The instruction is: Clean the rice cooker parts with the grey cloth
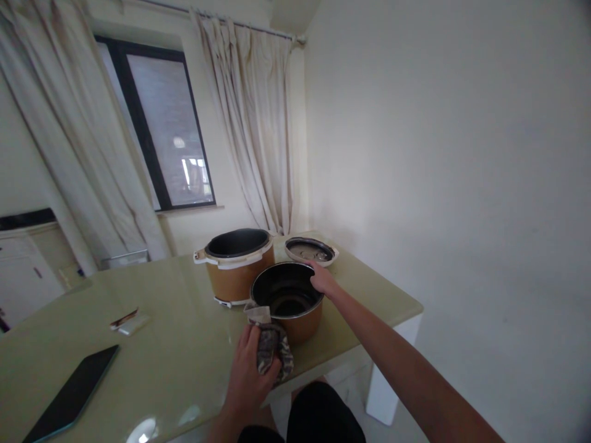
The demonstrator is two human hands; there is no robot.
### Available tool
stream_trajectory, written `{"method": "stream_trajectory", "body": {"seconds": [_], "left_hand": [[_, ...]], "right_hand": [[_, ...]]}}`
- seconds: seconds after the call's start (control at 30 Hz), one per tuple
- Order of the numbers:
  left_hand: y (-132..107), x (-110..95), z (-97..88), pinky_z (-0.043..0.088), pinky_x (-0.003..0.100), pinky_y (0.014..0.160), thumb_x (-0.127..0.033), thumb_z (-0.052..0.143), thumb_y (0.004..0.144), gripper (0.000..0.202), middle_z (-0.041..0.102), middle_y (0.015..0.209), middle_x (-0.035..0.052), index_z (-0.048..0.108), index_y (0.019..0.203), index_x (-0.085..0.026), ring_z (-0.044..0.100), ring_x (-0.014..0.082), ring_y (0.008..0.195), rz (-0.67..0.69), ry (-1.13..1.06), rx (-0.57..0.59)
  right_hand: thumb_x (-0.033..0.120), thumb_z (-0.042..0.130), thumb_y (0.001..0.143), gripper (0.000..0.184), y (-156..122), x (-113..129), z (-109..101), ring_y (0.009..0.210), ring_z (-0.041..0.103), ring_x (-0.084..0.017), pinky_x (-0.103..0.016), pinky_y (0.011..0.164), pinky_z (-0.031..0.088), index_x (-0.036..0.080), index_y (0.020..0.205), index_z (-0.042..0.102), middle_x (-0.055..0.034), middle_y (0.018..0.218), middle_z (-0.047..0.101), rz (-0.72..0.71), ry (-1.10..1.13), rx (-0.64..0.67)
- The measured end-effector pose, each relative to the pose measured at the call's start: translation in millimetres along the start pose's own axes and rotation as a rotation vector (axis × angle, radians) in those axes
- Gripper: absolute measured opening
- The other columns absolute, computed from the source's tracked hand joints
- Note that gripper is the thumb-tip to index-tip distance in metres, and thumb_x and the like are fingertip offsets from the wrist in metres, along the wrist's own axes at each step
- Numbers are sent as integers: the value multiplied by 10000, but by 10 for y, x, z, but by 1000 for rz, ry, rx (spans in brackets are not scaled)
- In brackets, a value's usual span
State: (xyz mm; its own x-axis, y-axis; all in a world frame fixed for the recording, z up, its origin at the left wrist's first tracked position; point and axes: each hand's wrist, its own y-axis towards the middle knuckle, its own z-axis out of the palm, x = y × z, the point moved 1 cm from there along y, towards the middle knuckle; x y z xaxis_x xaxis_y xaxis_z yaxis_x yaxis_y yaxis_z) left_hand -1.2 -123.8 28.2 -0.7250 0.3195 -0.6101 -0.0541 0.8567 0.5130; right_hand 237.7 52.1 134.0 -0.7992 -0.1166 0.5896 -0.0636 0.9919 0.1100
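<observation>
A round pot (302,325), black inside and orange-brown outside, stands near the front edge of the table. My right hand (322,280) is closed on its far right rim. In front of the pot's left side, my left hand (252,364) grips a bunched, dark patterned cloth (276,352). A whitish, partly see-through flap (257,314) sticks up just above that cloth; its kind is unclear. Directly behind the pot sits an orange-brown cooker body (237,277) with a white rim and a dark cavity. Beside it lies a round lid (310,251), underside up.
The glossy green tabletop (180,332) ends at a corner on the right, close to a white wall (447,184). A dark flat tablet-like slab (74,394) and a small packet (133,323) lie on the left. Behind are a window (166,129) and curtains (252,111).
</observation>
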Motion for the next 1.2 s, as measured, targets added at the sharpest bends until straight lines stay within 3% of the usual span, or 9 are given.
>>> {"method": "stream_trajectory", "body": {"seconds": [0.1,0.23,0.4,0.57,0.7,0.9,1.2], "left_hand": [[-94,-120,208,456,568,1150,-310,668,771,621,524,1495,184,561,1371,-195,501,384,1399,100,60,-33],[-121,-432,392,484,527,1095,-258,672,794,546,550,1429,167,587,1328,-182,524,361,1321,112,173,-112],[15,-968,639,486,458,1026,-277,752,741,399,642,1241,107,668,1129,-231,567,324,1139,175,209,49],[180,-1246,896,496,480,965,-337,800,732,486,646,1321,110,670,1186,-223,567,343,1142,161,297,123],[188,-1143,867,497,469,984,-300,798,737,509,646,1339,97,662,1223,-231,564,335,1176,223,318,154],[114,-783,599,482,445,1038,-151,714,756,472,660,1289,78,656,1216,-243,573,306,1179,268,270,94],[243,-65,169,502,473,1046,-203,652,828,458,640,1337,81,643,1284,-250,576,321,1235,39,217,-37]], "right_hand": [[29,506,837,717,1,-14,5,1334,624,-237,-333,1103,465,275,1510,536,-53,1456,661,10,-19,-12],[43,501,854,711,-12,-39,7,1285,656,-257,-344,1063,485,271,1527,513,-80,1397,692,45,-48,-32],[79,503,879,665,-43,-51,7,1232,683,-283,-363,1004,502,263,1518,506,-119,1333,714,83,-80,-56],[82,497,884,653,-80,-34,-5,1214,692,-264,-331,970,503,263,1512,504,-114,1309,727,86,-90,-67],[89,496,888,655,-82,-39,-5,1197,697,-252,-322,964,504,274,1516,494,-103,1296,733,91,-85,-71],[119,518,900,636,-93,-60,-15,1189,701,-289,-363,976,507,224,1526,472,-150,1289,725,123,-79,-92],[147,540,943,603,-173,23,-82,1177,706,-314,-371,934,517,211,1535,442,-185,1276,718,161,-130,-91]]}}
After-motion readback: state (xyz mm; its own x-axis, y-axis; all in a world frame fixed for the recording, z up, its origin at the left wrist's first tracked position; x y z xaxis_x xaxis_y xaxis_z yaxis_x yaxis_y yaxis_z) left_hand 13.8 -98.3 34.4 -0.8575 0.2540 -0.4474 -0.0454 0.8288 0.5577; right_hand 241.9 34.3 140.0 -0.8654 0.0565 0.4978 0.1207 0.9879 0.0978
